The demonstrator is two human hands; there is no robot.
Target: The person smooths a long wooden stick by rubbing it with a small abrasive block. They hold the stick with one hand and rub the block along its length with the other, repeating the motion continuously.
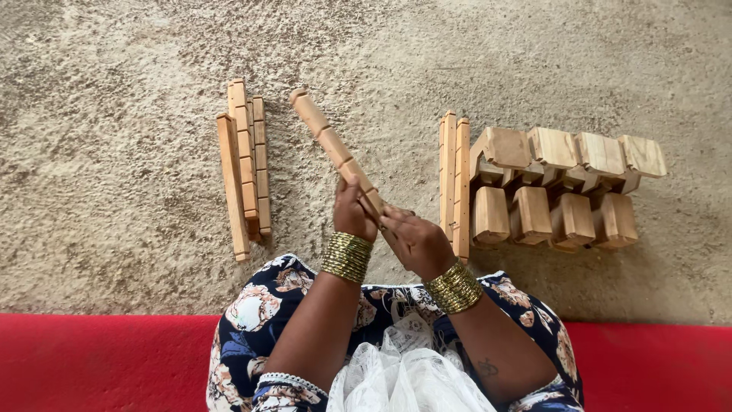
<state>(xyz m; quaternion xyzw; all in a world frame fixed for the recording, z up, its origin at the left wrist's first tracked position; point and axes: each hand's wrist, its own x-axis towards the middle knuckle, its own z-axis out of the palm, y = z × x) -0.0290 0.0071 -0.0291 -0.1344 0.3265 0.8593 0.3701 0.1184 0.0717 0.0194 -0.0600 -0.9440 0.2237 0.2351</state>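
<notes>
A long notched wooden stick [329, 143] slants up to the left from my hands. My left hand [352, 212] grips its lower part from the left. My right hand [415, 240] closes around its bottom end from the right. Both wrists wear stacks of gold bangles. The stick's lowest end is hidden inside my hands.
A bundle of similar wooden sticks [245, 169] lies on the sandy ground to the left. Two more sticks [454, 179] lie at right beside several chunky carved wooden blocks [560, 191]. A red mat [91, 362] runs along the bottom under my floral-clothed lap.
</notes>
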